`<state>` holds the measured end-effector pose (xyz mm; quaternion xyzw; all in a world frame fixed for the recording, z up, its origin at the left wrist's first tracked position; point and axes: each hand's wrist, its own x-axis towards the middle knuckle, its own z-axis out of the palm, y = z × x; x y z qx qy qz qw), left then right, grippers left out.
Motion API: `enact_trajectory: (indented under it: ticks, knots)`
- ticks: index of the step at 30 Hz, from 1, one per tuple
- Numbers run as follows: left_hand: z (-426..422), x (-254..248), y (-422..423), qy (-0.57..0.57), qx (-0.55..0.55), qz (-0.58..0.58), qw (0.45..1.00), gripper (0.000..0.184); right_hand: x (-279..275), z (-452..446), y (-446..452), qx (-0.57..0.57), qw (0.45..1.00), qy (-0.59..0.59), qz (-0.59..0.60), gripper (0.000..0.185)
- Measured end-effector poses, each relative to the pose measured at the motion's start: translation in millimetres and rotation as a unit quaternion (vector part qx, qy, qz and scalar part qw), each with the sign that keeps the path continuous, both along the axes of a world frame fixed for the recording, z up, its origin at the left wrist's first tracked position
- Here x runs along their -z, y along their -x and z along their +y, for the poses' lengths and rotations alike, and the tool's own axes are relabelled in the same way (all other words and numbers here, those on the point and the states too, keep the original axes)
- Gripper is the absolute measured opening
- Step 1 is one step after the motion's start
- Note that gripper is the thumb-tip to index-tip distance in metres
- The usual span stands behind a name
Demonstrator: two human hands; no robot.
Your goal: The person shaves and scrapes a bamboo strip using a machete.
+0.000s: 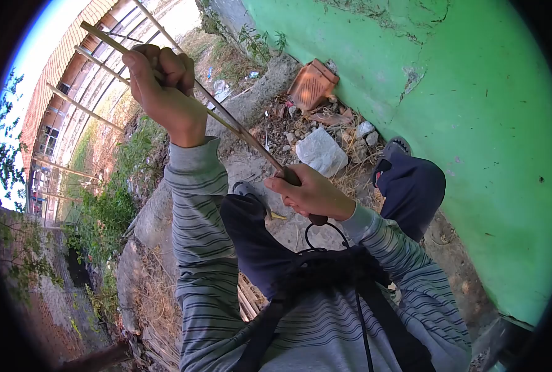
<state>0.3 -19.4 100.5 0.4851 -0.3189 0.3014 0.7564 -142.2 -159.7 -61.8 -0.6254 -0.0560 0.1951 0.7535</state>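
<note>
Knife [260,149] by its handle [291,176] in closed fist of right hand [319,193], likely for control; crossing stick [106,39] clenched in left hand [166,93], seemingly to hold it steady.

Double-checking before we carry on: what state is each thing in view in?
Thin yellowish wooden stick: held slanting
Left hand: closed around the stick
Long brown-handled metal knife: held, blade meeting the stick in view; actual contact unclear
Right hand: closed around the knife's handle
Painted green wall: cracked, flaking
Ribbed orange tile: tilted, near the wall
White angular block: lying unheld
</note>
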Motion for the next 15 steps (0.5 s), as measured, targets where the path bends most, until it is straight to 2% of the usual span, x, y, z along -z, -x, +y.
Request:
enact_trajectory:
  ticks: [3, 8, 15]
  knots:
    - [-0.2, 0.5, 0.7, -0.002, 0.002, -0.003, 1.0, 0.046, -0.6, -1.0, -6.3, -0.019, 0.999, 0.014, -0.036, 0.038]
    - [5.5, 0.8, 0.1, -0.003, 0.006, -0.002, 1.0, 0.046, 28.4, -0.7, 0.9, -0.007, 0.998, 0.019, 0.056, 0.034]
    - [2.3, 0.8, -2.3, 0.0, 0.014, -0.008, 1.0, 0.047, -8.9, 2.3, -6.0, -0.019, 0.998, -0.057, 0.022, 0.031]
